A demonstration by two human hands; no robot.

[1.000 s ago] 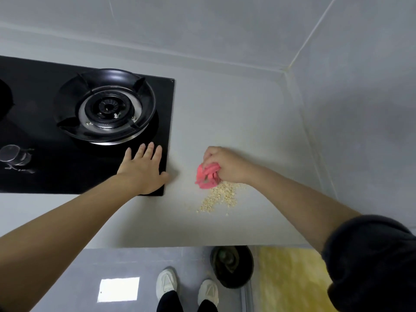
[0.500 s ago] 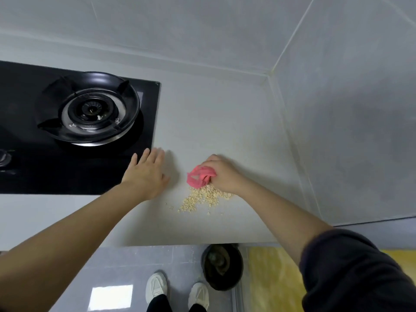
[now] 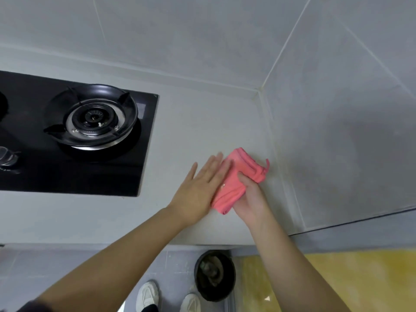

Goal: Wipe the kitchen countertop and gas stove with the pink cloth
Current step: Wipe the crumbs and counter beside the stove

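The pink cloth (image 3: pixel 238 176) is bunched between my two hands on the grey countertop (image 3: pixel 193 122), right of the stove and near the right wall. My left hand (image 3: pixel 200 188) lies flat with straight fingers against the cloth's left side. My right hand (image 3: pixel 249 197) curls its thumb and fingers around the cloth's right side. The black gas stove (image 3: pixel 74 136) with one round burner sits at the left, apart from both hands. No crumbs show on the counter; the cloth and hands cover that spot.
Tiled walls meet at the corner (image 3: pixel 258 91) behind the counter. A stove knob (image 3: pixel 6 156) sits at the far left. Below the counter edge a dark round bin (image 3: pixel 213 275) stands on the floor beside my white shoes (image 3: pixel 146 296) and a yellow mat (image 3: pixel 326 280).
The crumb pile seen earlier is no longer visible. My left hand moved right from the stove's corner to the cloth. The right hand moved with the cloth toward the right wall.
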